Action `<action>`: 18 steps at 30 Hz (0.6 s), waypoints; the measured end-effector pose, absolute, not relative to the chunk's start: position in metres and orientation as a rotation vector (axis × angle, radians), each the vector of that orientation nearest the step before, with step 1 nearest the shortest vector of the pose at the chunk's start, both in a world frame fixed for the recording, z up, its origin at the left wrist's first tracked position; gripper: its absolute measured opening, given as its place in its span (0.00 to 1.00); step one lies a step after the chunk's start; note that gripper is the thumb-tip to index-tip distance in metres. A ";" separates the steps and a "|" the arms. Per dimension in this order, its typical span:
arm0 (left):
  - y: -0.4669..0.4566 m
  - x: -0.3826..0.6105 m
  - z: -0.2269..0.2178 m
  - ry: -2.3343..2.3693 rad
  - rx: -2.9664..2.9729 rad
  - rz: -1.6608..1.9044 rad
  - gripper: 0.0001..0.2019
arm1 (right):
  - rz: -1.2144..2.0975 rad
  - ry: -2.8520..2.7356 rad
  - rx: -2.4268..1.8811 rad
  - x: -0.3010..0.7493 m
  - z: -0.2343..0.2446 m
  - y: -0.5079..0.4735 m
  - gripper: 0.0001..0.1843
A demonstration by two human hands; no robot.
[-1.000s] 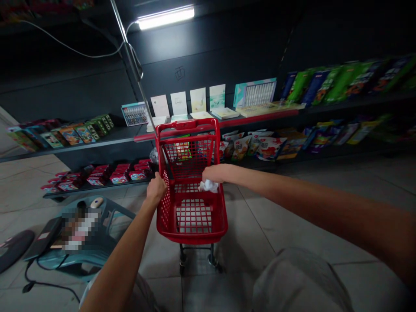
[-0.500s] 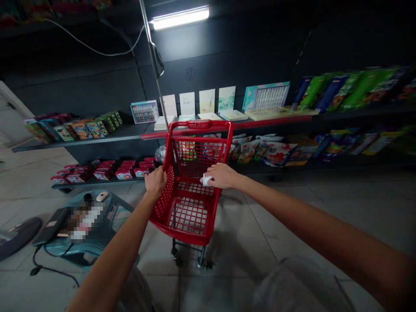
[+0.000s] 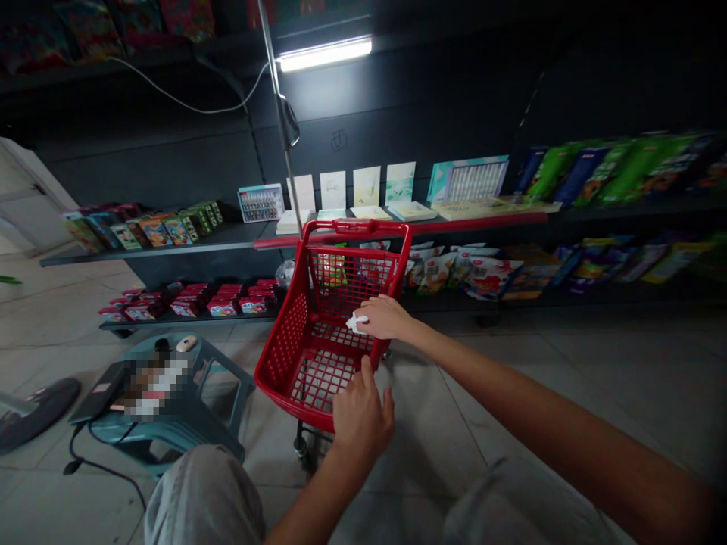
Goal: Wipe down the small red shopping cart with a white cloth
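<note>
A red plastic shopping cart [image 3: 287, 341] with mesh walls and a grid bottom stands in front of me. My right hand [image 3: 385, 316] is closed at the cart's right rim, with a crumpled white tissue [image 3: 357, 323] sticking out between thumb and fingers. Part of that rim is hidden beneath the hand. Nearer to me, my left hand [image 3: 363, 412] is over the cart's near right corner. Its index finger points forward and the thumb is spread, with nothing visible in it.
Behind the cart, a dark shelf [image 3: 227, 241] bears books, boxes and snack bags [image 3: 491, 276]. A grey-blue plastic stool [image 3: 227, 371] with pixelated items and a cable stands left. A metal pole [image 3: 287, 151] rises behind the cart, near a lit tube lamp [image 3: 326, 53].
My left hand has let go of the cart's left rim and moved across to the near right corner. The right hand stays at the right rim with the tissue.
</note>
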State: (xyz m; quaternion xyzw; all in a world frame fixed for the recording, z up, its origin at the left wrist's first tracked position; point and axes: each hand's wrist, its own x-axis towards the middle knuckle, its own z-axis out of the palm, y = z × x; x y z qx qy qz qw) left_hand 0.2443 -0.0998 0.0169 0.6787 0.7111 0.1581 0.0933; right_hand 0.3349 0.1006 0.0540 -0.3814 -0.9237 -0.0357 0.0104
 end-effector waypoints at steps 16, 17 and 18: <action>-0.109 0.178 -0.004 2.269 2.226 0.384 0.19 | -0.005 -2.423 -0.607 0.383 0.049 0.120 0.17; -0.109 0.174 -0.004 2.263 2.229 0.383 0.19 | -0.047 -2.312 -0.666 0.389 0.048 0.122 0.17; -0.108 0.171 -0.004 2.263 2.230 0.377 0.19 | -0.079 -2.174 -0.733 0.393 0.046 0.122 0.17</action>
